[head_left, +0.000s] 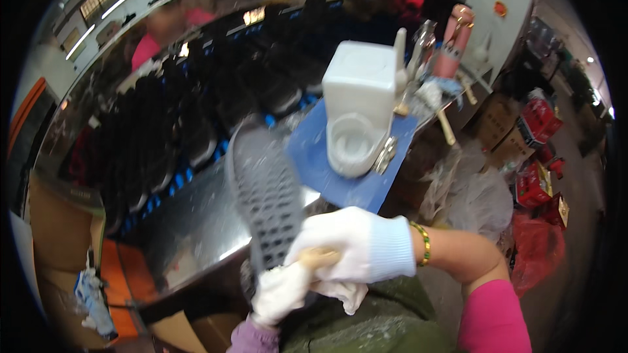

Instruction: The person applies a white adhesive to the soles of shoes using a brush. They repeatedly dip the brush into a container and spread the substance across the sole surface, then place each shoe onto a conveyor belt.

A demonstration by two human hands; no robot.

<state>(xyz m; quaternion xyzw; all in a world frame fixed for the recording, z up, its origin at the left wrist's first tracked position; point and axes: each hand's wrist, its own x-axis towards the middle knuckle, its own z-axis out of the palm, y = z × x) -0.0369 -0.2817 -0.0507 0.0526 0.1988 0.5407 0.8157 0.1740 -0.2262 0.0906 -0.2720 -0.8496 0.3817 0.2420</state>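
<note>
A grey shoe sole (265, 189) with rows of hollow cells stands tilted up in front of me. My left hand (280, 295), in a white glove, is closed on its lower end. Crossing over beside it is my right hand (350, 245), also white-gloved, with its fingers curled at the sole's lower right edge. A tan, rounded piece (319, 258) shows between the two hands; whether it is a handle or a fingertip I cannot tell. White cloth-like material (347, 294) hangs under the right hand. The right fingertips are partly hidden.
A white toilet-shaped container (356, 104) stands on a blue sheet (314, 137). Dark shoes (196, 117) line a blue-marked conveyor behind a metal ledge (196, 222). A wooden-handled brush (447, 127) and pink bottle (453, 42) are at right; an open carton (65, 235) is left.
</note>
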